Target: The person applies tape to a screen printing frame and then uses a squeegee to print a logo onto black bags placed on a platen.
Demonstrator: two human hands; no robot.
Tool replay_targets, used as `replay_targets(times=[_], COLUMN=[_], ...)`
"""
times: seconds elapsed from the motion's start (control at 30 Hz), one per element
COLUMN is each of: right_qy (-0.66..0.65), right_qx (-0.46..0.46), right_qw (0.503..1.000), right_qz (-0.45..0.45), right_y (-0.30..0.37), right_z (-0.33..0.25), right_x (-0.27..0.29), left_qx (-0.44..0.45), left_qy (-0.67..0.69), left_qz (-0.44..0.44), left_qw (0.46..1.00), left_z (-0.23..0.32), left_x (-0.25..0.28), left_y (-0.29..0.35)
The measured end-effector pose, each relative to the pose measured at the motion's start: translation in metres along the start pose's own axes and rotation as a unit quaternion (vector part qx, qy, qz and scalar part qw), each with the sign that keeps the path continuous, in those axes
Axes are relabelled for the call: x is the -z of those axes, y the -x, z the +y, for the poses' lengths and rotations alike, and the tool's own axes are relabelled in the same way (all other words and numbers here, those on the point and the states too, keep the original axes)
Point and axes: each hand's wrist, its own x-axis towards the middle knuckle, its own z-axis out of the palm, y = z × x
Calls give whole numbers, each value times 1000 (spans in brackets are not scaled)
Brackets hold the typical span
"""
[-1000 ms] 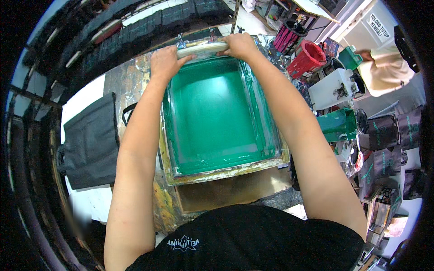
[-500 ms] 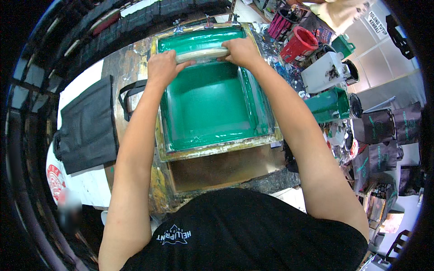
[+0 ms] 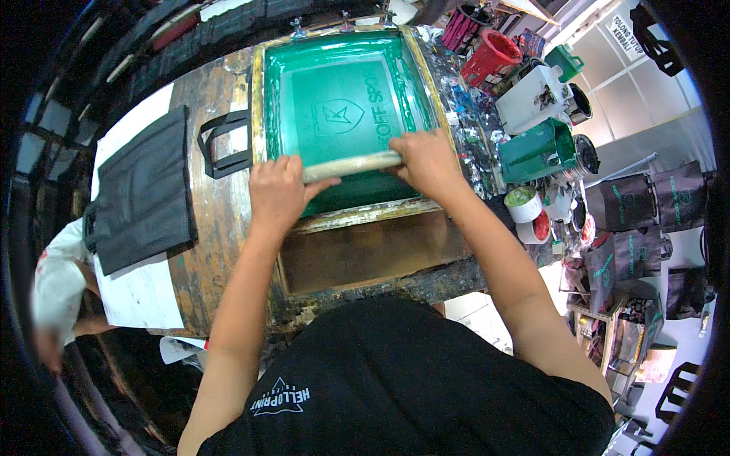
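Observation:
With both hands I grip a squeegee by its pale wooden bar [image 3: 353,166], which lies crosswise near the close end of a printing screen. My left hand [image 3: 278,190] is closed round its left end and my right hand [image 3: 427,164] round the right; its blade is hidden. Green ink coats the mesh [image 3: 308,121], where a shield emblem and lettering show through. The screen's yellowish frame [image 3: 258,99] is held at its far edge by clamps [image 3: 346,21]. Strap handles of a black bag [image 3: 220,163] show at the frame's left side; the rest is hidden.
A folded black bag [image 3: 148,190] lies on the white sheet at the left. Along the table's right edge stand a red bucket [image 3: 490,61], a white jerrycan [image 3: 532,99], a green ink container [image 3: 536,152] and small tubs. At far left a person in white [image 3: 61,281] is near.
Both hands have drawn the squeegee from the far end of the screen toward me. The emblem and lettering now show in the mesh. The person at far left has come further into view.

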Motion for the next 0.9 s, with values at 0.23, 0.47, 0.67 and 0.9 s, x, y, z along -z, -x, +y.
replay_targets(times=[0.23,0.47,0.67,0.9], right_qy=[-3,4,-43,-1], right_qx=[-15,-18,55,5], right_qw=[1000,998,997,994], right_qz=[-14,-54,32,111], right_y=[35,34,55,69], right_z=[-22,-26,-24,-73], right_x=[9,17,22,-3], left_qx=[17,82,89,270], left_qy=[39,75,150,100], left_qz=[23,-29,64,-115], left_qw=[999,993,983,951], left_z=[17,19,9,-12], left_x=[18,23,19,10], left_y=[27,34,75,126])
